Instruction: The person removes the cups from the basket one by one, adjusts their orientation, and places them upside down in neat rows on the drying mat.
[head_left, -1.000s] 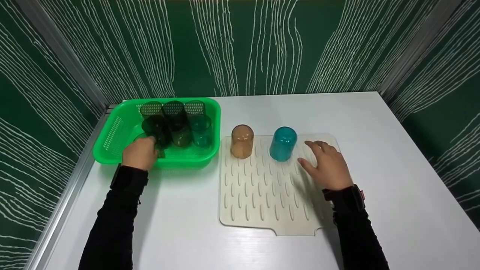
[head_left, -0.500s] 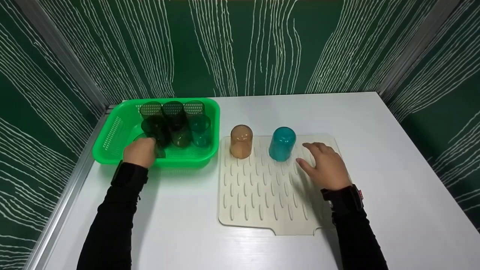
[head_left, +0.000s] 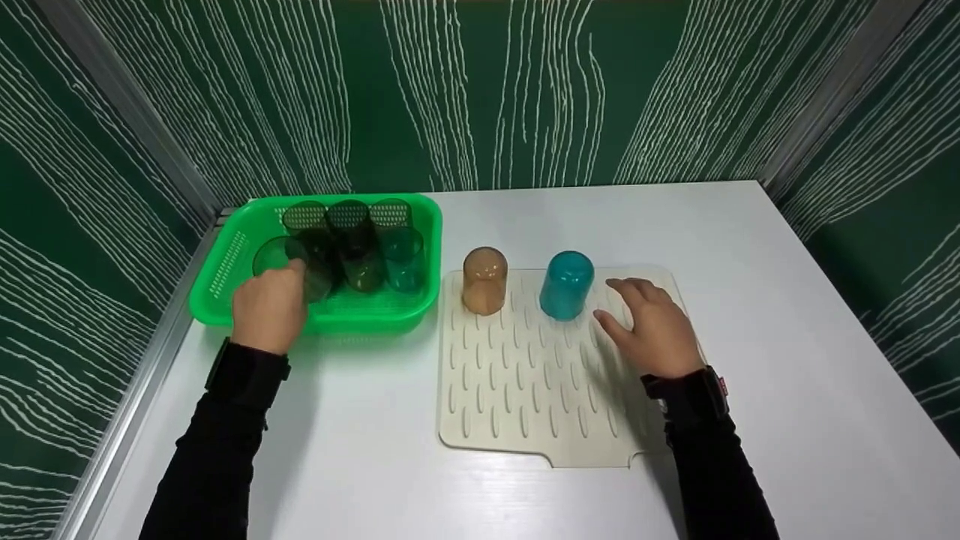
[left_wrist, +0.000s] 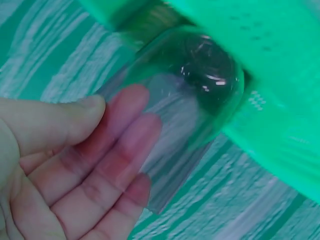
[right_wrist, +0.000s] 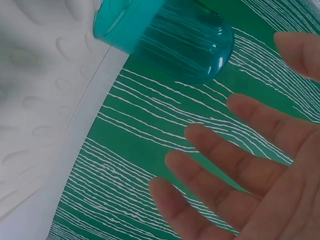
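My left hand (head_left: 268,311) pinches a clear greyish cup (left_wrist: 180,95) near its rim, thumb on one side and fingers on the other. The cup is held over the near part of the green basket (head_left: 210,304), its rounded base pointing away from the palm in the left wrist view. My right hand (head_left: 652,326) hovers over the right side of the drying mat (head_left: 517,427), fingers spread and holding nothing. Just left of it a teal cup (head_left: 567,285) stands upside down on the mat. An upside-down amber cup (head_left: 484,281) stands farther left.
Several dark and tinted cups stand in the basket, among them a teal cup (head_left: 403,259) at its right and a dark cup (head_left: 349,225) at the back. The white table (head_left: 375,450) is bounded by green patterned walls (head_left: 525,90).
My left hand has lifted the clear greyish cup and drawn slightly left and toward me. My right hand has stayed almost in place beside the teal cup.
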